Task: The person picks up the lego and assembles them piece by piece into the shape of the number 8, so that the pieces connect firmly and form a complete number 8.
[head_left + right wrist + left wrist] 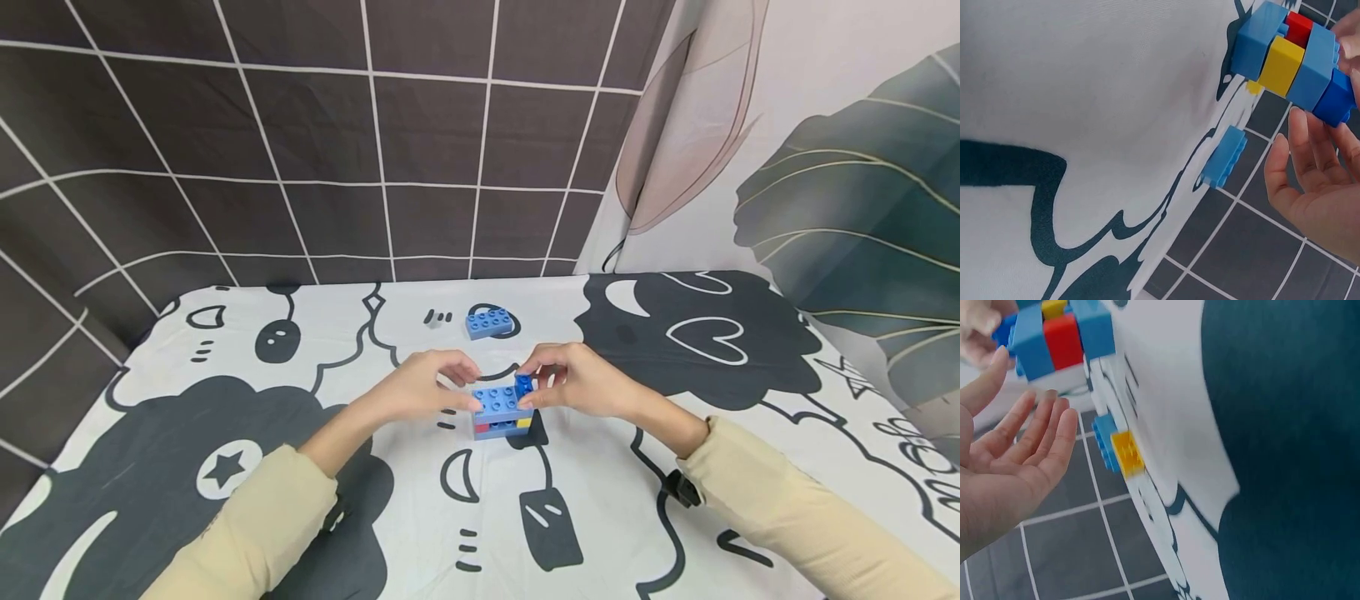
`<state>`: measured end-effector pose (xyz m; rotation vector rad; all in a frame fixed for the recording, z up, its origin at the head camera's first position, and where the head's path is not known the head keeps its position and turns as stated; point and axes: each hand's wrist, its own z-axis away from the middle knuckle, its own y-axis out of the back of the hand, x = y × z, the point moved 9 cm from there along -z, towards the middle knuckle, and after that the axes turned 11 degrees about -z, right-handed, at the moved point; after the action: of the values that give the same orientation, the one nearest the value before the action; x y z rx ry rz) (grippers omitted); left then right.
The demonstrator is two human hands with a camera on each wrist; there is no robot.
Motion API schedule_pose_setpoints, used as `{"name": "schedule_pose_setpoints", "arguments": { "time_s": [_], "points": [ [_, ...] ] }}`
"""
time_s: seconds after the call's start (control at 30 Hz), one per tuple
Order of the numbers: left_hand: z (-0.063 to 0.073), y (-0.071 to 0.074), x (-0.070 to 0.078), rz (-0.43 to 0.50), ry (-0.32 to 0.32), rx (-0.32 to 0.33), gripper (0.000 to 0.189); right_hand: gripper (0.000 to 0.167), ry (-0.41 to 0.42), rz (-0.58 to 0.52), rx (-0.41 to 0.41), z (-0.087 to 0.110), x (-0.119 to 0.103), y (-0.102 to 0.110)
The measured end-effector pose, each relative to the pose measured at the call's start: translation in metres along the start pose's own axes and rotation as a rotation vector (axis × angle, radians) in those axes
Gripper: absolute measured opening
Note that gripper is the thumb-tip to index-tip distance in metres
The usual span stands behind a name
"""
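Observation:
A small stack stands between the hands: a light blue brick (498,403) on top, a red brick (1064,341) and a yellow brick (1282,65) in the middle layer, and another light blue brick (1260,37) at the bottom. My right hand (581,380) pinches a small dark blue brick (1334,99) at the right end of the stack's top; whether it is fully pressed down I cannot tell. My left hand (423,385) has its thumb at the stack's left end, its other fingers (1038,434) loosely spread and apart from the bricks.
Farther back on the patterned cloth (465,533) lies a loose light blue brick (489,323). A loose yellow brick (1127,453) also shows in the left wrist view. Behind the table hangs a dark grid-patterned curtain (315,133), with a leaf-print cloth (847,200) at the right.

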<state>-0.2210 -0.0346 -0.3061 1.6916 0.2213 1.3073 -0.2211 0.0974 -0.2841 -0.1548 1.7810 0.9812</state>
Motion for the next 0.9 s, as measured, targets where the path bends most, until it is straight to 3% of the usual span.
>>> {"name": "schedule_pose_setpoints", "arguments": {
  "time_s": [0.2, 0.33, 0.5, 0.77, 0.9],
  "points": [
    [-0.007, 0.018, -0.018, -0.09, 0.09, 0.088, 0.035, 0.033, -0.005, -0.006, 0.005, 0.001, 0.001, 0.001],
    [-0.014, 0.025, -0.031, -0.141, 0.153, 0.114, 0.036, 0.032, 0.0, -0.011, 0.004, 0.001, 0.002, 0.0],
    [-0.019, 0.025, -0.045, -0.151, 0.215, 0.106, 0.038, 0.032, 0.006, -0.01, 0.003, 0.0, 0.002, 0.0],
    [-0.02, 0.019, -0.063, -0.12, 0.257, 0.055, 0.04, 0.033, 0.001, -0.012, -0.001, 0.0, 0.004, 0.0],
    [-0.017, 0.018, -0.065, -0.08, 0.264, 0.05, 0.034, 0.032, 0.004, -0.008, 0.002, 0.0, 0.004, 0.0]
  ]
}}
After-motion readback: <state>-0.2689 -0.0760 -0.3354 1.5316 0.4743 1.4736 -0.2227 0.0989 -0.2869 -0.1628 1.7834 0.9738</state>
